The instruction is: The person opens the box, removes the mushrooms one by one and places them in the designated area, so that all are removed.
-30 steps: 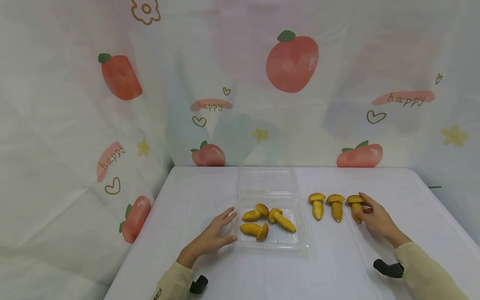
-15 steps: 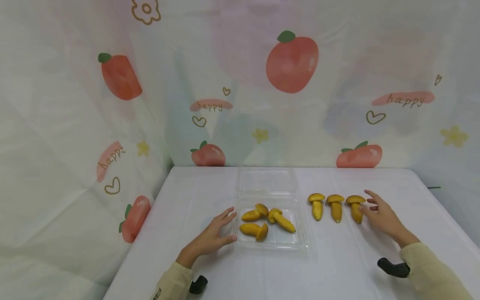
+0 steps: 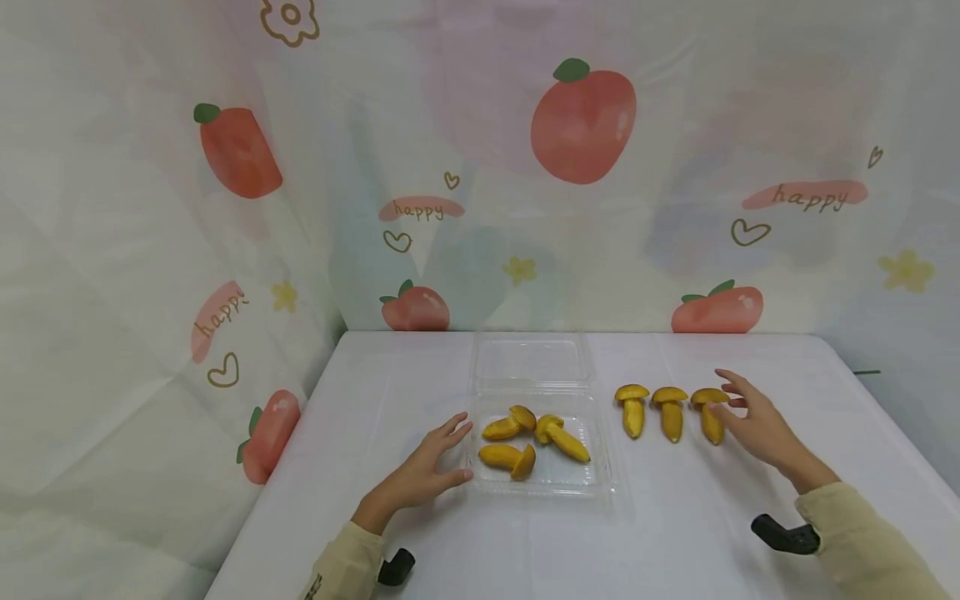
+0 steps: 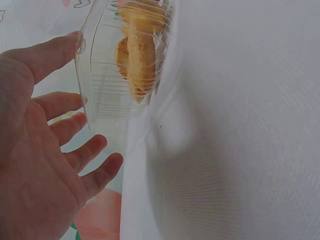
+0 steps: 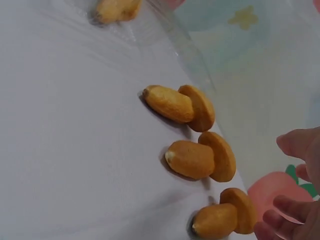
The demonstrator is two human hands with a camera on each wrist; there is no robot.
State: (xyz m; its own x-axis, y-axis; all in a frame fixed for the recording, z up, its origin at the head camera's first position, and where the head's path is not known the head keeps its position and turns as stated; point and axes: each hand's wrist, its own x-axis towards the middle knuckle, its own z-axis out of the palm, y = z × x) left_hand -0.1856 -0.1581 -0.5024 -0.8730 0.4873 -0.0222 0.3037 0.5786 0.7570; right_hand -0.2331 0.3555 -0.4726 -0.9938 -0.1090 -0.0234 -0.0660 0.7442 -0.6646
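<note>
Right grip (image 3: 765, 429): fingers apart, yellow mushroom (image 3: 709, 426) just at fingertips, contact unclear. Two more mushrooms (image 3: 671, 421) farther left of it, in row on surface (image 3: 570, 550). Left grip (image 3: 423, 477): fingers spread beside clear container (image 3: 543, 488), three mushrooms inside (image 3: 568, 445).

On my remote feed I saw a pale backdrop (image 3: 480, 100) printed with red fruit (image 3: 583, 127) and "happy" lettering (image 3: 810, 197) behind a white table (image 3: 540, 542), softly lit.

Head view: forward and down over the tabletop (image 3: 540, 546). Wrist views: close, tilted; left faces box (image 4: 102, 92), right mushrooms (image 5: 190, 159); both apparently share the box.
</note>
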